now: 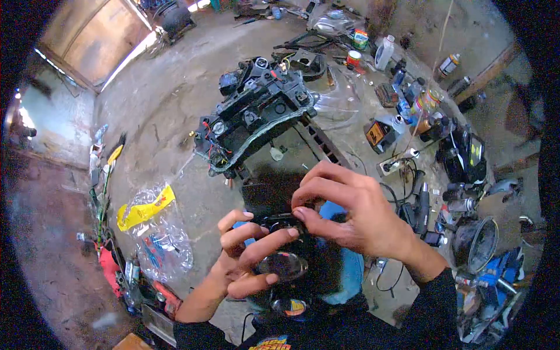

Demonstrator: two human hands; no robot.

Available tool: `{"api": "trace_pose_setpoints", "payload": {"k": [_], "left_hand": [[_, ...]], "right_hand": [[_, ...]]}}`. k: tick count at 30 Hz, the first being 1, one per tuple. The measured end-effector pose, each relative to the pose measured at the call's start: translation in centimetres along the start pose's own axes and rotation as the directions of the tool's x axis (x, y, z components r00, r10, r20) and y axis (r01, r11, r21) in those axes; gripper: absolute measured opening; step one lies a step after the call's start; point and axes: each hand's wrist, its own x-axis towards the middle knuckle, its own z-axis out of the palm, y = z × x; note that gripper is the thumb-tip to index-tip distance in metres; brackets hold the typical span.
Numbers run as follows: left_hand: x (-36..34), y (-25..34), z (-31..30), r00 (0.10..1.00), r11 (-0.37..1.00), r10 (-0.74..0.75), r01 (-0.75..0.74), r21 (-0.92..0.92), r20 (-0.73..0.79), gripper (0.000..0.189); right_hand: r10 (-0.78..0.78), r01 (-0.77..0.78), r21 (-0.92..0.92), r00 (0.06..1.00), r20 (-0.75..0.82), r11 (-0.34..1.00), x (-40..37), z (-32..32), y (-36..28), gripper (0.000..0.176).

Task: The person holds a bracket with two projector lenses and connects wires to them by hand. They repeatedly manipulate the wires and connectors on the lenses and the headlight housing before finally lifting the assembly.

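Observation:
Close to my body is a black part with a round, glassy lens-like face [283,266]. My left hand [248,251] is curled around it, with the fingers bent over its left side and top. At its upper edge, my right hand [359,210] has thumb and forefinger pinched together; whatever lies between those fingertips is too small to make out. Beyond both hands, a large black headlight housing [256,116] with several wires rests on a low support above the floor, its open side facing up.
Bottles, cans and a plug strip [396,163] with cables crowd the right. A black bowl-like container [475,245] stands there too. On the left lie a clear plastic bag with a yellow band [146,208] and a red tool [109,269]. A clear lens cover [338,108] sits behind the housing.

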Motion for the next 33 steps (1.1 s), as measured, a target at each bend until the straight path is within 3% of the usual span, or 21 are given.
{"api": "trace_pose_setpoints", "payload": {"k": [9, 15, 20, 24, 29, 33], "left_hand": [[-0.8, 0.9, -0.3, 0.995, 0.995, -0.087, 0.089, -0.050, 0.046, 0.047], [-1.1, 0.3, 0.6, 0.997, 0.998, -0.058, 0.056, -0.029, -0.060, 0.049], [-1.8, 0.0, 1.5, 0.990, 0.995, -0.091, 0.086, -0.051, -0.104, 0.046], [-2.1, -0.4, 2.0, 0.986, 0.999, -0.031, 0.026, -0.035, -0.162, 0.044], [-2.1, -0.2, 2.0, 0.986, 0.998, -0.061, 0.060, -0.010, -0.156, 0.049], [-2.2, -0.2, 1.8, 0.985, 0.997, -0.076, 0.072, -0.028, -0.153, 0.050]], "right_hand": [[0.137, -0.126, -0.082, 0.980, 0.145, 0.989, 1.7, -1.1, -1.5, 0.016], [0.062, -0.041, -0.095, 0.973, 0.224, 0.995, 3.2, -1.0, -1.1, 0.020], [0.032, -0.004, -0.156, 0.984, 0.176, 0.988, 2.7, -0.3, -1.2, 0.019], [-0.018, 0.044, -0.184, 0.990, 0.139, 0.982, 2.3, 0.2, -1.0, 0.020], [-0.136, 0.161, -0.324, 0.986, 0.099, 0.932, 2.3, 0.6, -1.4, 0.020], [-0.180, 0.207, -0.335, 0.978, 0.109, 0.919, 2.2, 0.5, -1.0, 0.018]]}}
